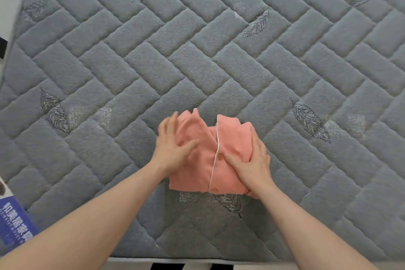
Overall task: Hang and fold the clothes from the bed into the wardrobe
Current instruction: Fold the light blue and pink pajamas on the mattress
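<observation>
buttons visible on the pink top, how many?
2. Both lie along the white-piped placket of the folded salmon-pink fabric top: one button mid-placket, beside the right hand's thumb; the other button near the bottom hem. More may be hidden under folds or hands.

Even, soft light, faint shadows; motion blur on the left hand [173, 149]; wide-angle bowing at edges.

One folded pink shirt [203, 155] is seen on one grey mattress [197, 50]; two buttons and two hands are counted.
</observation>
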